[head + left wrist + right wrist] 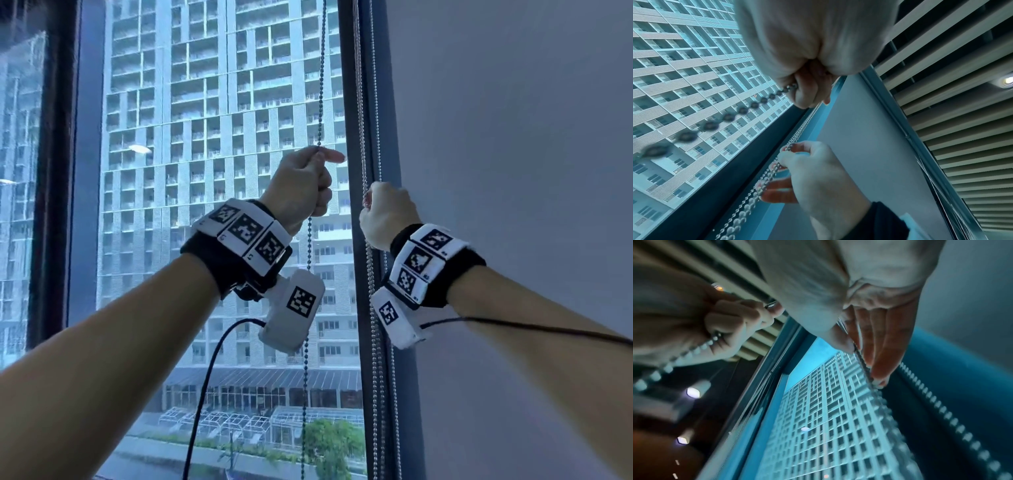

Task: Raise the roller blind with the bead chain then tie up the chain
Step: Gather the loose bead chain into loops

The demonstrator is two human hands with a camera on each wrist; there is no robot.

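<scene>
Metal bead chain strands gripped in left hand and right hand.

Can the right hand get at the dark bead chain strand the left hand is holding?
Probably yes, once freed. The right hand grips the silver bead chain strands by the dark window frame; the dark bead chain strand in the left hand hangs nearby, nothing between.

Showing dark against the glass: bead chain. Gleaming silver beside the dark blue-grey window frame: second chain. Wearing black wristbands with white tiles carrying black-and-white square codes. Trailing black: cable. Looking pale grey: wall. Glowing pale blue-white, gridded with dark windows: tower outside.
</scene>
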